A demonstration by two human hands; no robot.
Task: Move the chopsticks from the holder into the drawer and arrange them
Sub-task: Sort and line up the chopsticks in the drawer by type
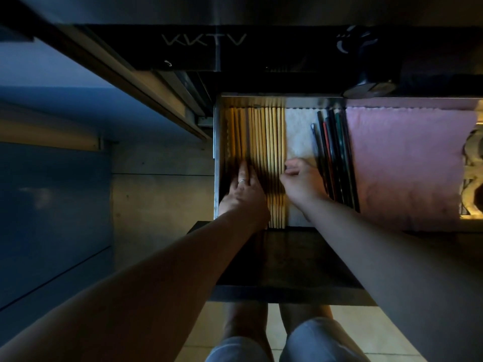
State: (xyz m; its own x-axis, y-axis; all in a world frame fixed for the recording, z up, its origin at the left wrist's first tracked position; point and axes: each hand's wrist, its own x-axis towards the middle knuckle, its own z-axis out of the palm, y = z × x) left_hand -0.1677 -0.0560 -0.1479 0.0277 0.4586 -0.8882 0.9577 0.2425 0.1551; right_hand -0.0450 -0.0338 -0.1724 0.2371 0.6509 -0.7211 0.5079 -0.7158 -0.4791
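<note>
Evidently arranging: wooden chopsticks [264,134] lie side by side against the left edge of the drawer [216,152]. Left hand [241,189] lies flat on them, fingers straight, likely to stop the row rolling. Right hand [300,178], fingers curled, sits at the row's right side, probably squaring it; whether it pinches a stick cannot be told. Dark chopsticks [334,152] lie apart, rightward.

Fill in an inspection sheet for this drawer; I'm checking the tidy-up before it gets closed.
Surface: open drawer, lined with white towel and pink cloth.
Job's things: wooden chopsticks side by side at left; dark chopsticks at the towel's right edge.
Clutter: nothing seen.
Grips: left hand flat on wooden chopsticks; right hand fingers curled at their right edge, hold unclear.
Cables: nothing seen.
Surroundings: dim; tiled floor below.
</note>
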